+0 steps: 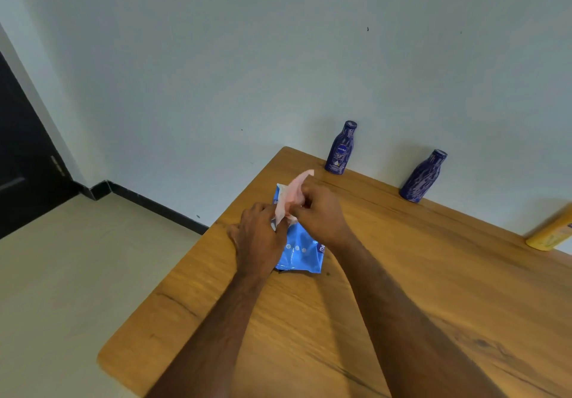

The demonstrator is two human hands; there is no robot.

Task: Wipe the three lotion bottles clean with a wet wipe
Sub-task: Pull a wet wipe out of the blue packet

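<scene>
A blue wet-wipe pack (pixel 301 255) lies on the wooden table (pixel 402 273). My left hand (pixel 258 239) presses down on the pack's left side, fingers curled at its opening. My right hand (pixel 320 211) pinches a pale pink wipe (pixel 292 194) that sticks up out of the pack. Two dark blue lotion bottles stand by the wall: one (pixel 340 148) at the table's far corner, the other (pixel 423 176) to its right. A yellow bottle (pixel 552 235) shows at the right edge, partly cut off.
The table's left edge (pixel 173 277) drops to a beige floor (pixel 62 273). A white wall runs right behind the bottles. A dark door (pixel 21 149) stands at far left.
</scene>
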